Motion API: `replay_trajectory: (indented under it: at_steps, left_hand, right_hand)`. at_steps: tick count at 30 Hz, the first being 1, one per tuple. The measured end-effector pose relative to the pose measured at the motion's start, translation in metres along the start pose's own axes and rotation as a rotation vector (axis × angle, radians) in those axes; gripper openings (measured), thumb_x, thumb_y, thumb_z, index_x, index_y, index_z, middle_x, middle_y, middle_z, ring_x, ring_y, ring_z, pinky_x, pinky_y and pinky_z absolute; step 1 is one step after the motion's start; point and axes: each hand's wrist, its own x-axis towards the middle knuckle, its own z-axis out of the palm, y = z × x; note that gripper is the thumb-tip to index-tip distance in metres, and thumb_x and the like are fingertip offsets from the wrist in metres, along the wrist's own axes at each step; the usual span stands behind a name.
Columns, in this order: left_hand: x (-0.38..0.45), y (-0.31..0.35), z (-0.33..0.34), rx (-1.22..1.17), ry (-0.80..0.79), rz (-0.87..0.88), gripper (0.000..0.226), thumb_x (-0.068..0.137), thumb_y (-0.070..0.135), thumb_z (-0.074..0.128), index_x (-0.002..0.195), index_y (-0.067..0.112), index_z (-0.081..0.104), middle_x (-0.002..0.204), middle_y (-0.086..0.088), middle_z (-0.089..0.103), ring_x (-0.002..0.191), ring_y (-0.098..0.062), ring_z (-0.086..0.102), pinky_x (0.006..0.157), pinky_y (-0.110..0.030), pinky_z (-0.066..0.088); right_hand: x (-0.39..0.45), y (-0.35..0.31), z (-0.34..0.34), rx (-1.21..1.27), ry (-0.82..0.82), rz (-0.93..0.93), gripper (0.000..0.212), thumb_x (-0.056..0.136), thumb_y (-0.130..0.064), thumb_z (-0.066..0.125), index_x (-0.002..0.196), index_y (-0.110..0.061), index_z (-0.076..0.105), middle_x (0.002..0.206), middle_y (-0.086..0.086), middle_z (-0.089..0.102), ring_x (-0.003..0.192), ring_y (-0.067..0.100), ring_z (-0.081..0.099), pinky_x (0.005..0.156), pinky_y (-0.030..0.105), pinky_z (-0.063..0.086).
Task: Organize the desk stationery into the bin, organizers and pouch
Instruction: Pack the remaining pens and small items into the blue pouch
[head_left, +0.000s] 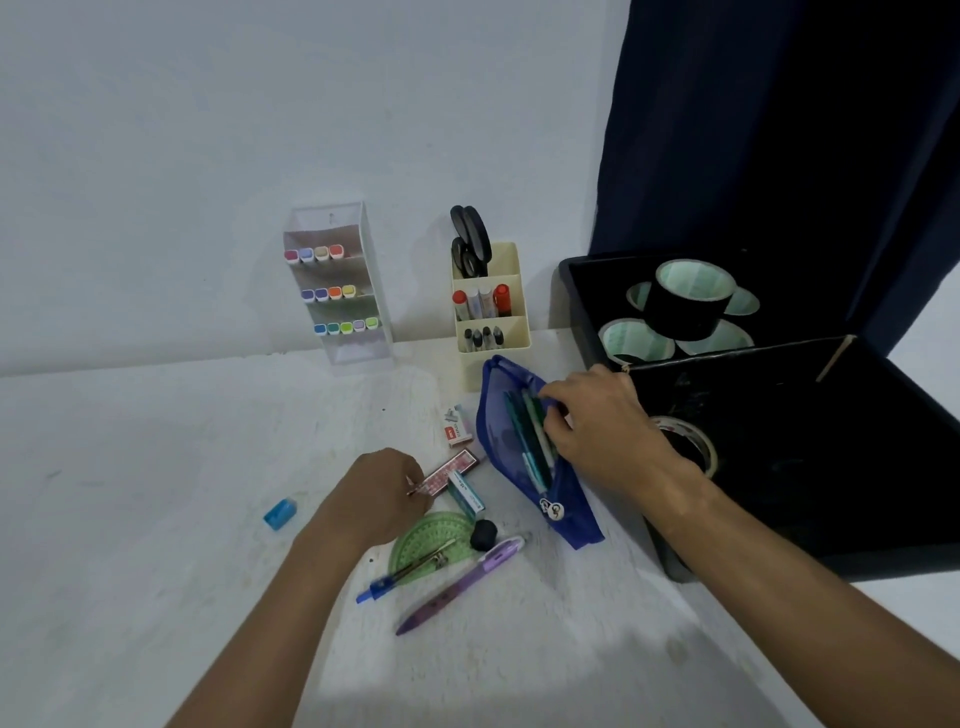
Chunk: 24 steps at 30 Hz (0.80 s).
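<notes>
A blue mesh pouch (519, 410) lies open on the white desk with several pens inside. My right hand (597, 421) grips its open edge. My left hand (379, 493) pinches the near end of a pink patterned flat box (452, 467). Around it lie a teal box (467, 493), a green protractor (421, 540), a black eraser (484, 534), a blue pen (384, 586), a purple pen (460, 584), a red-and-white staple box (456, 426) and a blue sharpener (280, 513).
A clear tiered organizer (337, 291) with coloured markers and a cream organizer (491, 312) with scissors and markers stand against the wall. A black bin (779, 395) holding tape rolls fills the right side. A dark curtain (779, 130) hangs behind it.
</notes>
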Motion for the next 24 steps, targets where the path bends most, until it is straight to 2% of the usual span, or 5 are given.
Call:
replay_trajectory:
  at_steps: [5, 11, 16, 20, 24]
  left_hand:
    - [0.003, 0.0, -0.013, -0.032, -0.023, -0.057, 0.027, 0.086, 0.026, 0.062, 0.108, 0.01, 0.067, 0.094, -0.005, 0.065, 0.08, -0.014, 0.056, 0.065, -0.022, 0.042]
    - [-0.001, 0.022, -0.042, -0.276, 0.016, -0.01, 0.01, 0.081, 0.023, 0.067, 0.085, 0.015, 0.07, 0.069, 0.001, 0.071, 0.056, -0.006, 0.059, 0.047, -0.017, 0.039]
    - [0.016, 0.072, -0.044, -0.579, -0.087, -0.036, 0.016, 0.076, 0.018, 0.068, 0.081, 0.004, 0.073, 0.066, -0.016, 0.068, 0.052, -0.018, 0.051, 0.042, -0.02, 0.036]
    - [0.035, 0.1, -0.028, -0.647, -0.117, -0.083, 0.014, 0.077, 0.008, 0.064, 0.074, -0.005, 0.068, 0.039, -0.006, 0.054, 0.028, -0.012, 0.043, 0.034, -0.016, 0.031]
    - [0.049, 0.112, -0.013, -0.608, -0.09, -0.07, 0.013, 0.083, 0.013, 0.06, 0.073, 0.004, 0.061, 0.048, -0.008, 0.057, 0.031, -0.014, 0.049, 0.033, -0.017, 0.032]
  right_hand:
    - [0.0, 0.0, -0.001, 0.001, -0.008, 0.014, 0.025, 0.093, -0.023, 0.044, 0.102, -0.014, 0.066, 0.092, 0.004, 0.066, 0.085, 0.018, 0.045, 0.087, 0.035, 0.033]
    - [0.0, -0.001, -0.002, 0.127, -0.042, 0.032, 0.025, 0.095, -0.019, 0.045, 0.107, -0.01, 0.065, 0.097, 0.007, 0.065, 0.091, 0.022, 0.053, 0.088, 0.035, 0.044]
    - [0.001, 0.002, -0.001, -0.006, 0.029, 0.066, 0.025, 0.092, -0.021, 0.047, 0.105, -0.013, 0.067, 0.094, 0.006, 0.067, 0.094, 0.023, 0.052, 0.097, 0.032, 0.029]
    - [0.004, 0.006, 0.002, 0.014, 0.008, 0.054, 0.023, 0.09, -0.018, 0.049, 0.101, -0.012, 0.068, 0.09, 0.009, 0.068, 0.089, 0.027, 0.054, 0.096, 0.032, 0.032]
    - [0.007, 0.01, 0.005, 0.079, -0.011, 0.031, 0.023, 0.09, -0.016, 0.048, 0.094, -0.009, 0.069, 0.086, 0.012, 0.067, 0.079, 0.028, 0.054, 0.087, 0.037, 0.041]
